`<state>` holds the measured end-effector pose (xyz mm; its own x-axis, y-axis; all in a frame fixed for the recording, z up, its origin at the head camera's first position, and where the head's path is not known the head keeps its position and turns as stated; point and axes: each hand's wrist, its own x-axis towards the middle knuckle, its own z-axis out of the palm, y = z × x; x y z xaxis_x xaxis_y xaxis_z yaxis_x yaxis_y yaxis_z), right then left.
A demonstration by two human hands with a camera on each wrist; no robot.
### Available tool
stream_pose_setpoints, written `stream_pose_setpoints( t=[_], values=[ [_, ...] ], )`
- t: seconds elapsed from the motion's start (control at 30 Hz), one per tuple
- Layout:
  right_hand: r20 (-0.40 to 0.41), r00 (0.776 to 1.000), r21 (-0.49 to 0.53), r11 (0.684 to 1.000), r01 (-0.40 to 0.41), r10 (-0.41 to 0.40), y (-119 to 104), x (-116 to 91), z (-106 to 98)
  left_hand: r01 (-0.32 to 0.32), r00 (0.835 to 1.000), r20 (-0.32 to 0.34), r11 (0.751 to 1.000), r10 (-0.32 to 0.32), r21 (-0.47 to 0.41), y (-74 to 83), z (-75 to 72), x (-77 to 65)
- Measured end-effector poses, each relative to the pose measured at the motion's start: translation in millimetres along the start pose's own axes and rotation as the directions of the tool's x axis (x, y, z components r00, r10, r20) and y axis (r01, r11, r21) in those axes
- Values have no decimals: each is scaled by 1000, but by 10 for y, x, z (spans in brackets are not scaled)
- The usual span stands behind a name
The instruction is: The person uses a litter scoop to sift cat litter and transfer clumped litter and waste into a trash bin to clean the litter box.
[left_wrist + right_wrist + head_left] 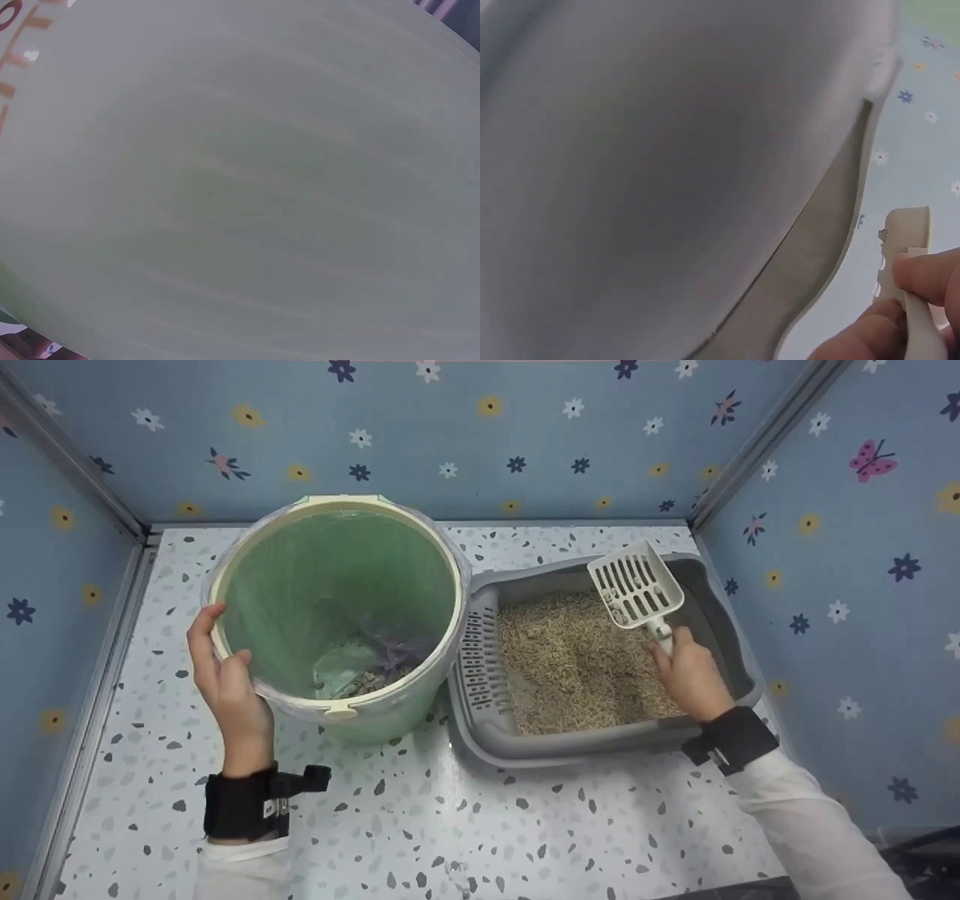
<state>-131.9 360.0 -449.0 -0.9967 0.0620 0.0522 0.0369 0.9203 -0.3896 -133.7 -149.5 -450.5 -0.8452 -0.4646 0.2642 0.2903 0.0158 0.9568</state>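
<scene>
A pale green trash bin [379, 726] with a cream rim and a clear liner stands at the left, tipped towards me. My left hand [236, 701] grips its rim on the near left side. Some grey-brown clumps [367, 682] and a purplish crumpled piece lie at its bottom. The bin's wall [262, 187] fills the left wrist view. With my right hand [694, 673] I hold a white slotted litter scoop [670, 594] by its handle, above the grey litter box [555, 746]. A few small clumps [610, 598] sit on its slots. Tan litter [592, 679] covers the box's floor.
The white speckled tabletop [360, 825] carries both containers, which stand side by side. Blue flowered panels [480, 435] enclose the back and sides. A perforated grey ledge [480, 660] runs along the box's left end, against the bin.
</scene>
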Motion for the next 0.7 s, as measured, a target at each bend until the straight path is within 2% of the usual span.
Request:
stream_pose_setpoints(
  t=[0.17, 0.23, 0.3, 0.37, 0.43, 0.47, 0.57, 0.7],
  values=[
    [151, 986, 131, 987, -89, 69, -28, 34, -59, -2, 1000, -1, 1000, 2, 10, 1, 1, -1],
    [227, 970, 235, 961, -145, 90, -49, 36, -83, -3, 1000, 0, 1000, 3, 7, 0, 1, -2],
    [323, 941, 387, 894, -225, 97, -70, 30, -101, -3, 1000, 0, 1000, 3, -4, -1, 1, -2],
    [411, 907, 511, 800, -314, 94, -91, 22, -115, -1, 1000, -2, 1000, 1, -9, -3, 0, -3],
    [470, 880, 588, 716, -376, 77, -112, 12, -126, 4, 1000, -4, 1000, -4, -12, -5, -2, -2],
    [484, 872, 603, 696, -390, 70, -121, 9, -129, 8, 1000, -6, 1000, -9, -12, -7, -2, -4],
    [487, 870, 606, 691, -395, 70, -134, 5, -140, 16, 1000, -6, 1000, -16, -15, -9, -3, -6],
    [460, 883, 558, 742, -372, 97, -122, 6, -158, 6, 1000, -2, 1000, -6, 10, -11, -2, -6]
  ],
)
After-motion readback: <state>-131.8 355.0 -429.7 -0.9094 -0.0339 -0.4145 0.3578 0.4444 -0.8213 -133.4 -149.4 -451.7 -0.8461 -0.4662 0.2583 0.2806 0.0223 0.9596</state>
